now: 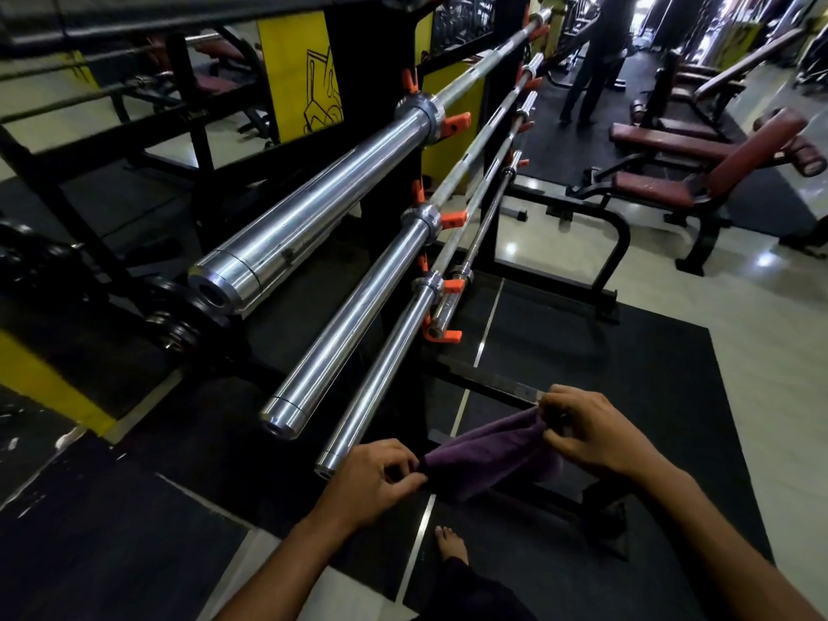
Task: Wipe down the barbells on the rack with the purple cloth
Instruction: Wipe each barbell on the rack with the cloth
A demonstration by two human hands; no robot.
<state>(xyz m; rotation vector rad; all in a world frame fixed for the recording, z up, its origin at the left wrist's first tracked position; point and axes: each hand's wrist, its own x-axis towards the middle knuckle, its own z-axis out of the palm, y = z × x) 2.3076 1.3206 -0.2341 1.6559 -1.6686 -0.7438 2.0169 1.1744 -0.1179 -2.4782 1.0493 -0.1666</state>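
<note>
So both hands are down low in front of the rack, stretching the purple cloth (488,454) out between them. The left hand (376,477) pinches one end of it with thumb and curled fingers, and the right hand (591,434) pinches the other end the same way, a bit higher up. The cloth sags slightly in the middle and isn't touching any bar.

The barbells sit on a black rack (381,82), held in orange hooks (454,219), stacked one under the other with the sleeve ends pointing toward the person. The top barbell (313,217) has the fattest-looking chrome sleeve, closest to the camera. Below it is the second barbell (349,333), then the third barbell (381,374), whose sleeve end is just beside the left hand. A shorter fourth bar (470,262) sits lowest, tucked behind.

A bare foot (452,546) shows on the black rubber mat (649,374). Off to the right there are maroon padded benches (663,145), and another person (596,60) stands further back in the aisle. Black weight plates (174,324) lie on the left.
</note>
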